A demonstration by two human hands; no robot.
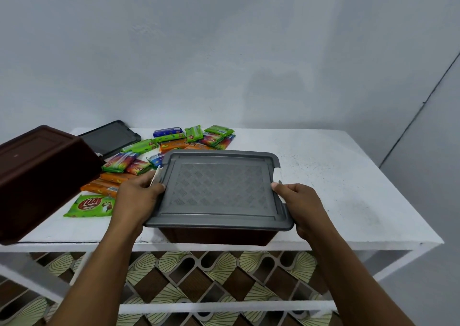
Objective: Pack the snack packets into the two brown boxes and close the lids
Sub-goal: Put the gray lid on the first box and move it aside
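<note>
A brown box [216, 236] stands at the front edge of the white table [348, 188], covered by a grey patterned lid [219, 188]. My left hand [137, 196] grips the lid's left edge by its white clip. My right hand [296, 203] grips the lid's right edge. A second brown box [37, 179] sits tilted at the table's left end, bottom toward me. Several snack packets [171, 144], green, orange and multicoloured, lie scattered behind and left of the covered box. One green packet [92, 205] lies nearest, by my left wrist.
A second grey lid [109, 137] lies flat at the back left of the table, by the wall. Below the table are white shelf rails [224, 308] over a patterned floor. A grey wall stands close behind.
</note>
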